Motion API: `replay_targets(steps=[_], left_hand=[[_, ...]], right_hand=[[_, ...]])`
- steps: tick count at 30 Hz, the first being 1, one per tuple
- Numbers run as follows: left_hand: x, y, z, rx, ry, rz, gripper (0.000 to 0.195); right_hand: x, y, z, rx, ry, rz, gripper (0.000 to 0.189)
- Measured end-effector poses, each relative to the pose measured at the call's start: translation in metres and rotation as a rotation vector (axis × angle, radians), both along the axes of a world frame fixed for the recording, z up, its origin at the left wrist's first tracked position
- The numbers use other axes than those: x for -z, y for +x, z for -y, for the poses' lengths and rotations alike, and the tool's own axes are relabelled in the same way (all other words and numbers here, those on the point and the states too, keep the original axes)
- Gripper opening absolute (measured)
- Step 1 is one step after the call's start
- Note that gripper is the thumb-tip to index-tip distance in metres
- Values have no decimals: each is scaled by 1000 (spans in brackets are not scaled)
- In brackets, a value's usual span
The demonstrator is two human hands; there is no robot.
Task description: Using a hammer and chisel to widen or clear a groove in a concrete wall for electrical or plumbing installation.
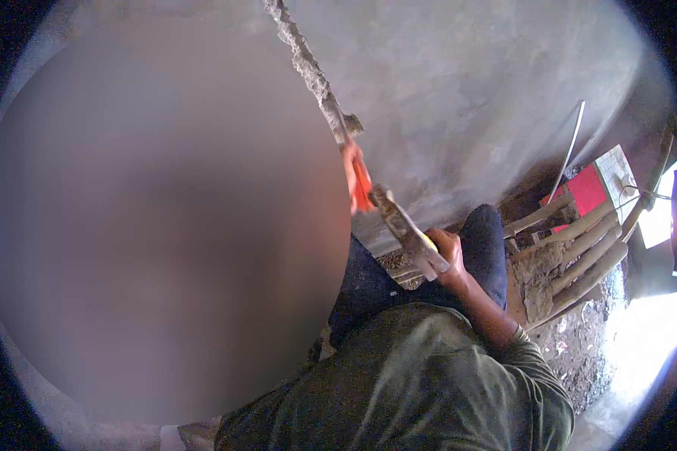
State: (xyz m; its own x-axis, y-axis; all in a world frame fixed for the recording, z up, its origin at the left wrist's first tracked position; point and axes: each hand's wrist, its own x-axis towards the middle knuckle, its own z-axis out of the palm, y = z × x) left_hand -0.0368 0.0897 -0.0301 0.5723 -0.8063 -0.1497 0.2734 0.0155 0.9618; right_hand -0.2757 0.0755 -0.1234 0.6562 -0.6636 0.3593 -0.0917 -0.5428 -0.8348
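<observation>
My right hand (pixel 448 248) grips a hammer by its handle, part of which shows yellow. The worn metal hammer head (pixel 409 231) points up and left, its upper end close to the butt of a chisel; a touch cannot be made out. My left hand (pixel 350 169), partly hidden by a large blurred disc, is closed round the chisel's orange grip (pixel 362 186). The chisel tip is at the lower end of a rough groove (pixel 310 67) cut in the grey plastered wall (pixel 429 84). Beside the tip is a small broken patch in the wall (pixel 353 123).
Several wooden poles (pixel 587 270) lie side by side at the right, close to my knee (pixel 485 225). Beyond them are a red and white panel (pixel 589 189) with a cable and a thin white strip (pixel 568 146). Rubble-strewn ground (pixel 570 349) lies lower right.
</observation>
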Motion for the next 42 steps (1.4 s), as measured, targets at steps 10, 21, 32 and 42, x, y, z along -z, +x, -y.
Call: replay_targets(steps=[10, 21, 32, 42], left_hand=[[182, -80, -96, 274, 333, 363, 20], [114, -32, -118, -22, 456, 322, 19], [45, -139, 16, 559, 101, 467, 21], [97, -76, -69, 633, 328, 833, 24]], right_hand=[[4, -118, 7, 401, 804, 59, 10], [114, -255, 9, 1420, 369, -651, 39], [8, -152, 13, 424, 508, -22, 48], [81, -181, 29, 858, 141, -457, 37]])
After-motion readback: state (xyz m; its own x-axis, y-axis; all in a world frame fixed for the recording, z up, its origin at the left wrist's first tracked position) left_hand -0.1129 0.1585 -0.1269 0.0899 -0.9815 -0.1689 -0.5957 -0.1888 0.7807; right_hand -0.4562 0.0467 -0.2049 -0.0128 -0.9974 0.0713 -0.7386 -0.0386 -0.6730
